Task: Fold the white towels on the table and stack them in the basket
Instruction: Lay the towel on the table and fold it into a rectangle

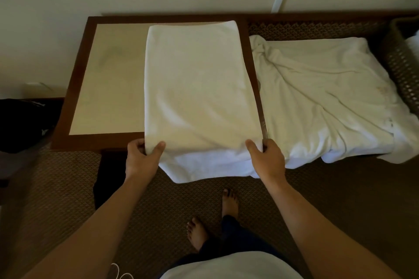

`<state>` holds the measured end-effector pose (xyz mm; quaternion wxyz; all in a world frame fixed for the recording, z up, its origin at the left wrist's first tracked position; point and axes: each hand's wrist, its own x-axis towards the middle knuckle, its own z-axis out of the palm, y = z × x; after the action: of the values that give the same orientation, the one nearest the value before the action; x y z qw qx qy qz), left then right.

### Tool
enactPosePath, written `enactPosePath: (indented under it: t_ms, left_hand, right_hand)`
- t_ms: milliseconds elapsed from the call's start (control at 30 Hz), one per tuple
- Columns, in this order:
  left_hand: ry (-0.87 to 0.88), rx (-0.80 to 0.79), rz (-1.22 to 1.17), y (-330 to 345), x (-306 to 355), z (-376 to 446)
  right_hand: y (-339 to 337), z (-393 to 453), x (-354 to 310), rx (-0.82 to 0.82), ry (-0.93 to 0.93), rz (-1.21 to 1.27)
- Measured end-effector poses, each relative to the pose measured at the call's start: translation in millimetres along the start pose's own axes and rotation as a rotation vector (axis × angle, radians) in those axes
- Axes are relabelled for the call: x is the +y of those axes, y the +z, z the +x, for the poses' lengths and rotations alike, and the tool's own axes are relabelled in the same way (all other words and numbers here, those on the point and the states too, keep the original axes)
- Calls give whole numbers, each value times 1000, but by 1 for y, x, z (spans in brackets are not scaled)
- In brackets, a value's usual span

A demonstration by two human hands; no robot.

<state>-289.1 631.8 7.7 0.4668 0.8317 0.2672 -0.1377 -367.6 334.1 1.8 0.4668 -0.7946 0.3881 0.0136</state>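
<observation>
The towel in hand (195, 83) lies on the right half of the surface (106, 79), its far edge near the back right corner and its near end hanging over the front edge. It already looks doubled: an upper layer lies flat across the surface and a lower layer sags below the front edge, so I judge it partly folded and not yet small enough for stacking. The left hand (141, 158) pinches the near left corner of the upper layer, thumb on top and fingers curled beneath. The right hand (266, 158) pinches the near right corner in the same way, close to the surface's front right corner.

Just beside it, past the right edge of the surface, a heap of unfolded white cloth (328, 97) lies rumpled on a lower, dark woven stand; how many towels it holds cannot be told. At the far right edge of the view stands the woven basket (399, 58), with a bit of white showing inside it (413, 45). That may be a towel already stacked, though too little shows to be sure.

So the work seems somewhere in the middle: one towel mid-fold, at least one more waiting, and possibly something already in the basket. Left to do, by my reckoning: finish this fold, carry it to the basket, then deal with the heap.
</observation>
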Motion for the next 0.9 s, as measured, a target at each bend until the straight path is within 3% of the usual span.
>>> enactPosePath:
  t_ms: [167, 367, 500, 633, 800, 900]
  left_hand:
    - [7, 41, 150, -4, 5, 7]
    - [68, 173, 372, -4, 5, 3]
    - [135, 53, 356, -11, 14, 20]
    - [127, -29, 493, -19, 22, 39]
    - [116, 23, 423, -10, 32, 37]
    - [96, 22, 254, -9, 49, 42]
  right_hand:
    - [1, 1, 1, 100, -17, 73]
    - [9, 0, -12, 122, 17, -123]
    - [8, 12, -25, 126, -1, -224]
    - [6, 20, -25, 181, -70, -102]
    - [14, 20, -36, 128, 63, -287]
    - [15, 35, -52, 90, 11, -357]
